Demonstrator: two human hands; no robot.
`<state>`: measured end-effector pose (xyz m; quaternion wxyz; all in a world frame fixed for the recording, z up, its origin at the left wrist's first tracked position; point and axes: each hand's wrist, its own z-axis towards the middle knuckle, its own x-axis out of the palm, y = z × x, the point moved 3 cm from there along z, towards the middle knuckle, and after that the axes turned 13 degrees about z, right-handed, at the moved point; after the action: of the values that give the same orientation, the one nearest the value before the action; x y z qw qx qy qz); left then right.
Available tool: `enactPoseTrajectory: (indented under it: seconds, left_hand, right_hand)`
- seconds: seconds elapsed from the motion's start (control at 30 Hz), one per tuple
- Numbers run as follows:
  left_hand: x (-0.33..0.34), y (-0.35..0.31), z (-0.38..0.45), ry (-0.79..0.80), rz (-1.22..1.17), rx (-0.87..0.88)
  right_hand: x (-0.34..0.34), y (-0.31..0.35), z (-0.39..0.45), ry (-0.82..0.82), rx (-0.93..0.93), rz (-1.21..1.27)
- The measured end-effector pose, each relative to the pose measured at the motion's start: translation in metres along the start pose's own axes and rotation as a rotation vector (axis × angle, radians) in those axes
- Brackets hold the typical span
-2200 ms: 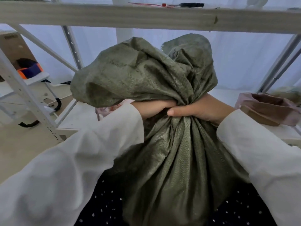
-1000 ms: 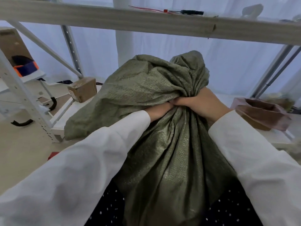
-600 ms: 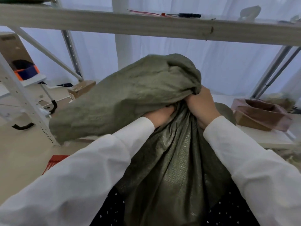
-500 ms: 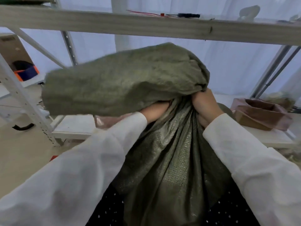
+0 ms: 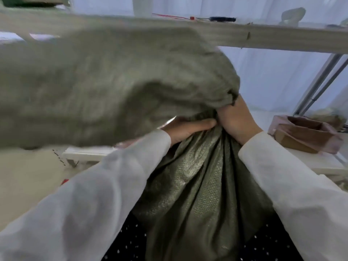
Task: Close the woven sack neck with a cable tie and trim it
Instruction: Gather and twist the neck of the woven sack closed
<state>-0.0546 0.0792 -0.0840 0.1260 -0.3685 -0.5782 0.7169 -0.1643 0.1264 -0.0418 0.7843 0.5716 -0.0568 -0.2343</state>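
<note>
A green woven sack (image 5: 197,189) stands upright in front of me, its cloth gathered into pleats at the neck (image 5: 214,127). My left hand (image 5: 186,129) grips the neck from the left, thumb lying across the pleats. My right hand (image 5: 236,119) clasps the neck from the right, touching the left thumb. The loose top of the sack (image 5: 105,87) is flung up and to the left, blurred. No cable tie shows at the neck. A red cable tie (image 5: 169,16) and a dark-handled tool (image 5: 222,19) lie on the shelf above.
A wooden shelf board (image 5: 263,37) runs across just above the sack top. An open pinkish-brown box (image 5: 305,132) sits on the white ledge (image 5: 318,162) at right. Metal uprights (image 5: 320,80) rise behind it. A low white shelf (image 5: 86,154) lies left of my arm.
The loose sack top has swung from upright over to the left and lifted, spreading wide and blurred. Both hands have stayed clamped on the neck, shifting slightly up and right.
</note>
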Motion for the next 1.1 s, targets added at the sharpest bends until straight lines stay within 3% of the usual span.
enactPoseTrajectory:
  seconds: [0.13, 0.23, 0.33, 0.43, 0.63, 0.77, 0.9, 1.1]
  left_hand:
    - [0.012, 0.006, 0.002, 0.021, 0.125, 0.034]
    - [0.020, 0.007, 0.005, 0.096, 0.247, -0.118]
    - [0.020, -0.003, -0.002, -0.001, 0.293, 0.013]
    - [0.021, 0.002, -0.001, 0.000, 0.311, 0.094]
    - [0.023, -0.005, -0.005, -0.018, 0.263, 0.060]
    - [0.012, -0.007, -0.010, -0.040, 0.264, 0.045]
    - [-0.011, 0.001, -0.021, -0.030, 0.192, -0.080]
    - [-0.060, 0.024, -0.035, -0.197, 0.116, -0.166]
  right_hand:
    - [0.008, 0.013, -0.008, 0.228, -0.139, 0.077]
    - [0.003, 0.003, 0.004, 0.304, -0.130, 0.057]
    - [0.001, -0.009, 0.009, 0.322, -0.025, 0.048]
    - [0.001, -0.011, 0.005, 0.415, 0.060, 0.030]
    - [0.004, -0.019, 0.003, 0.093, 0.113, -0.013]
    - [0.012, -0.016, 0.008, 0.046, 0.129, -0.009]
    - [0.020, -0.018, 0.018, 0.008, 0.098, -0.108]
    - [0.043, -0.025, 0.024, -0.046, -0.014, -0.380]
